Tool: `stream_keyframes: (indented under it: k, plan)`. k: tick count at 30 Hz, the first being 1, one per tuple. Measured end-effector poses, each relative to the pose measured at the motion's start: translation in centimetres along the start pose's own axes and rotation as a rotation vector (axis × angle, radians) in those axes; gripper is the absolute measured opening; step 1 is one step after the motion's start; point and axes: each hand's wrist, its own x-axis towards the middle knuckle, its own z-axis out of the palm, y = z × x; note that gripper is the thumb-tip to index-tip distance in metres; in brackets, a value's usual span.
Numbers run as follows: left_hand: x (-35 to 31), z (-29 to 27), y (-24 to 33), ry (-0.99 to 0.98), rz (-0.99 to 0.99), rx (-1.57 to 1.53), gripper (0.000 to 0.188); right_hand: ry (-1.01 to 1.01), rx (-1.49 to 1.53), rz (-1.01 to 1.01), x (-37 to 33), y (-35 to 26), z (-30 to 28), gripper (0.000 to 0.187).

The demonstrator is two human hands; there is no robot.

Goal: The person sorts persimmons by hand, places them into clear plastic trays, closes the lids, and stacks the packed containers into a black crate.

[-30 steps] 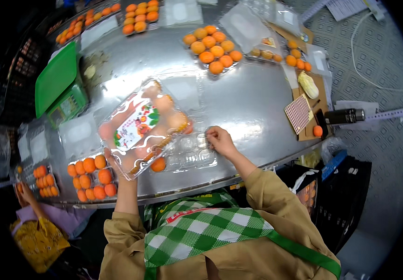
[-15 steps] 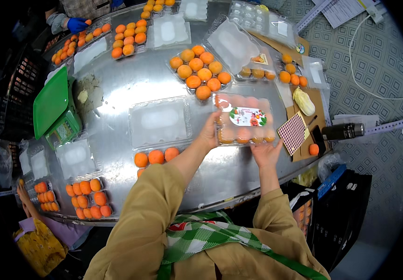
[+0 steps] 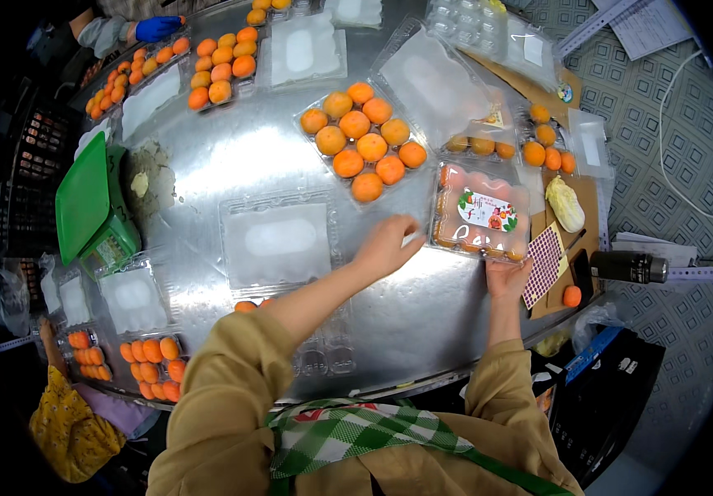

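Observation:
A closed clear plastic box of persimmons (image 3: 482,211) with a picture label on its lid is tilted over the steel table. My right hand (image 3: 507,279) grips its near edge from below, the fingers partly hidden under the box. My left hand (image 3: 388,246) is apart from the box, just left of it, its fingers curled together around a small whitish bit too unclear to name. An open box of persimmons (image 3: 356,135) lies behind my hands. Left of my left forearm, an open clear box with a white liner (image 3: 278,241) has some persimmons in its near part, mostly covered by my sleeve.
Along the right edge lie a sheet of red stickers (image 3: 545,263), a cabbage (image 3: 565,204), a loose persimmon (image 3: 571,296) and a dark flask (image 3: 628,267). A green bin (image 3: 92,194) stands at left. Other people's hands, one blue-gloved (image 3: 158,29), are at the far left and near left.
My left hand has let go of the persimmon box and drawn back left. The box has moved right in my right hand. My view has shifted slightly.

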Motion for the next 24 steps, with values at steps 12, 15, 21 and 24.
stream_keyframes:
  k: [12,15,21,24]
  plan:
    - [-12.8,-3.0,-1.6,-0.265,0.311,0.808,0.030,-0.242,-0.653,0.224,-10.6,9.1,6.7,0.034]
    - [-13.5,-3.4,-2.0,-0.247,0.267,0.812,0.032,-0.288,-0.785,0.152,-5.7,16.3,9.9,0.039]
    - [-15.2,-6.3,-3.3,-0.187,0.198,0.823,0.031,-0.154,-0.861,0.280,-2.1,19.3,13.1,0.045]
    - [-16.8,-7.3,-3.9,-0.147,0.188,0.817,0.030,-0.144,-0.861,0.242,-2.2,19.4,13.3,0.053]
